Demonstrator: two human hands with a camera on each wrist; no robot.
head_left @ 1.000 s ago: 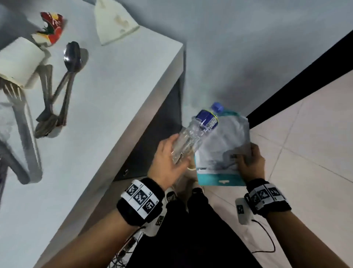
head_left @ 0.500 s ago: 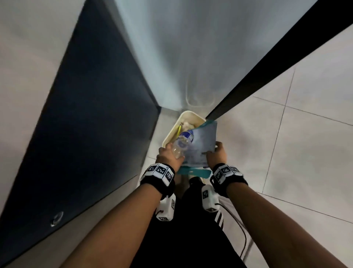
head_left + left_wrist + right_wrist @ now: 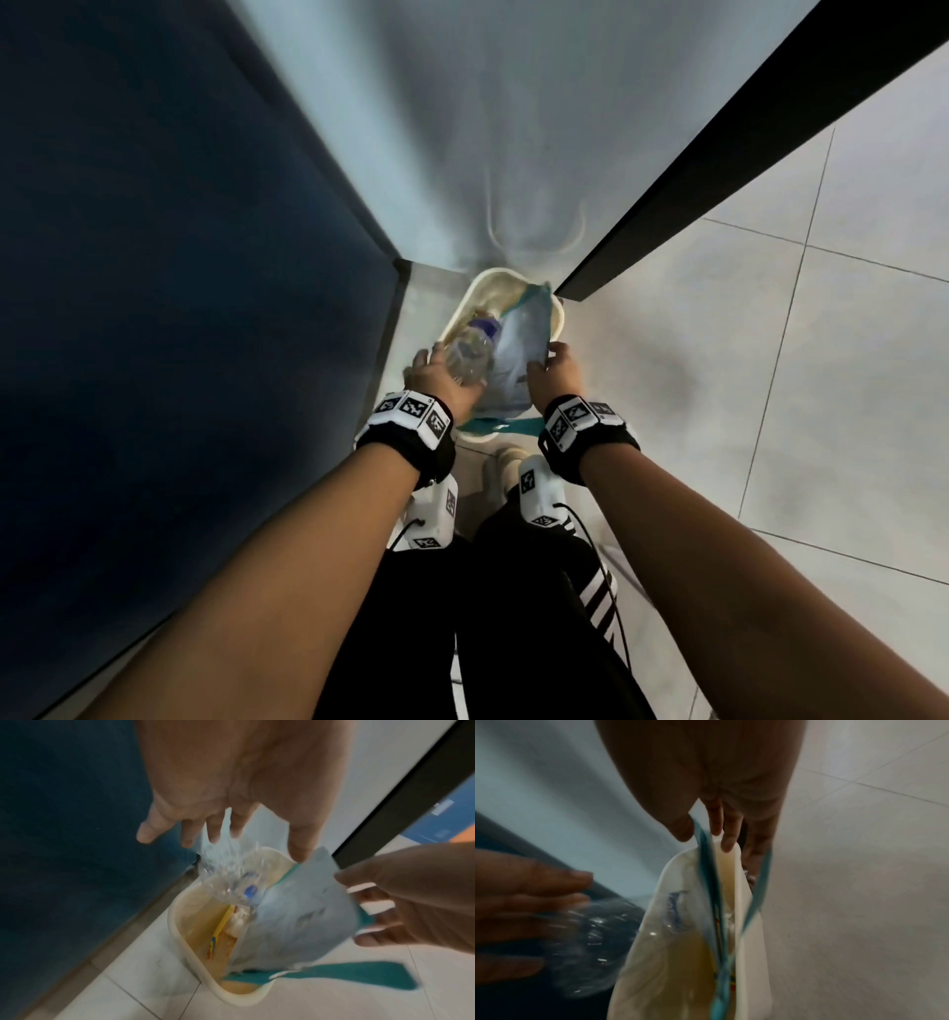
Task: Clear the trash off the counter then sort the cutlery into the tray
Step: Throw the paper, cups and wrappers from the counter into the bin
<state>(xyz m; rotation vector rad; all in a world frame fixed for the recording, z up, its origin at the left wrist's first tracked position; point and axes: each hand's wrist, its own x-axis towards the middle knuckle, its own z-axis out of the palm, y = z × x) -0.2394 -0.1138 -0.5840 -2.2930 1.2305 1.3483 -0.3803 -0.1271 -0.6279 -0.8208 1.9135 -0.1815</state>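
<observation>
A cream trash bin stands on the floor in the corner. My left hand hovers over its left rim with straight, spread fingers. A clear plastic bottle with a blue cap points cap-down into the bin just below those fingers, blurred. My right hand is over the right rim, fingers straight and apart. A grey pouch with teal edges stands half inside the bin beside them. In the right wrist view its teal edge runs between thumb and fingers with a gap showing.
A dark blue cabinet side rises on the left and a black frame on the right, with a pale wall behind the bin. Tiled floor spreads to the right. A yellow wrapper lies in the bin. My foot stands near it.
The view swung from the counter down to the bin. Both hands dropped to its rim and their fingers opened; bottle and pouch now slide into the bin.
</observation>
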